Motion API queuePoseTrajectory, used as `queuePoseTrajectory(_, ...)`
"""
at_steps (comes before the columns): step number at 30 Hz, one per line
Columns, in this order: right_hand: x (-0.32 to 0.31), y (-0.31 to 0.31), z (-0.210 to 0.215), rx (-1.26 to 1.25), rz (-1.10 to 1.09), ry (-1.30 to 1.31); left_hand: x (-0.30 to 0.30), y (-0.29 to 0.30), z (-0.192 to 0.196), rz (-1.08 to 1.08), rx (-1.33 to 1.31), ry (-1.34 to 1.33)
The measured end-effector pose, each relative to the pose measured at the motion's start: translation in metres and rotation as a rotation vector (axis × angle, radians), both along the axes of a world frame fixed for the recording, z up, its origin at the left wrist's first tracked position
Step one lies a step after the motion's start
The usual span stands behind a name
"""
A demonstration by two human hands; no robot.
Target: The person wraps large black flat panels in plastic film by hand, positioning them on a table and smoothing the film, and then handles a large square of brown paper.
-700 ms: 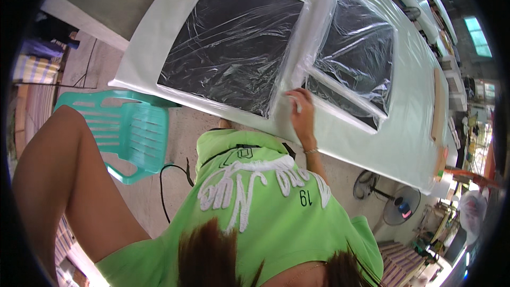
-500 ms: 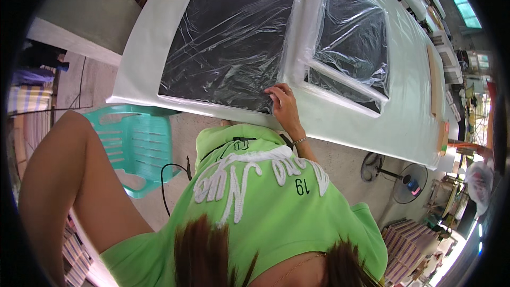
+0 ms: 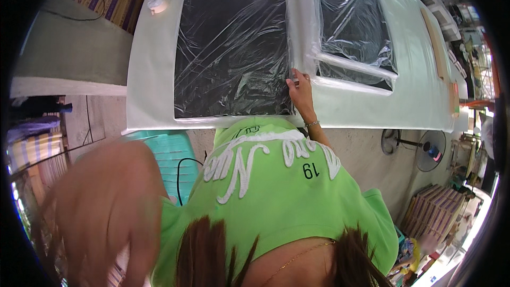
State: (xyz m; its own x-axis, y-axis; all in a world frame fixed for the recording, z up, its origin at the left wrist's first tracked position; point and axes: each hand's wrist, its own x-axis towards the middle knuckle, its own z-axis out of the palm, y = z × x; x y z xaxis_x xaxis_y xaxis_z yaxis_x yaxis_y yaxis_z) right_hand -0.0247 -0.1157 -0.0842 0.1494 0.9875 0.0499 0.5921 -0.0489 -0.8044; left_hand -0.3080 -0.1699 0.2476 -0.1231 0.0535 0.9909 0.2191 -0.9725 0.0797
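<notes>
A lime-green shirt [image 3: 329, 218] is worn, its front marked with raised white script [image 3: 271, 136] and black figures [image 3: 311, 170]. Inside the shirt's neckline a thin gold-toned chain [image 3: 297, 258] is worn; a slim bracelet [image 3: 312, 123] is worn at the right hand [image 3: 300, 93].

Workshop, probably: worktable [image 3: 361, 110], wrapped panels [image 3: 228, 48]

Roll [image 3: 158, 3] on tbl [image 3: 153, 74], L of pnl [image 3: 231, 48]

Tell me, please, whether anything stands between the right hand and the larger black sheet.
Nothing visible does, apart from the clear, wrinkled plastic over the larger black sheet; the right hand is at its right edge. Whether the fingers touch it is unclear.
</notes>
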Motion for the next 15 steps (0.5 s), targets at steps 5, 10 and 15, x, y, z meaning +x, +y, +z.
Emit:
queuePoseTrajectory(5, 0.012, -0.007, -0.006, -0.083, -0.05, 0.04, 0.068, 0.092, -0.161, -0.11, -0.966, 0.446)
queuePoseTrajectory(10, 0.039, -0.012, -0.007, -0.377, -0.02, 0.361, 0.107, 0.073, -0.305, -0.309, -1.136, 0.821)
queuePoseTrajectory(15, 0.05, -0.02, 0.018, -0.589, -0.046, 0.758, 0.126, 0.06, -0.319, -0.237, -0.948, 1.129)
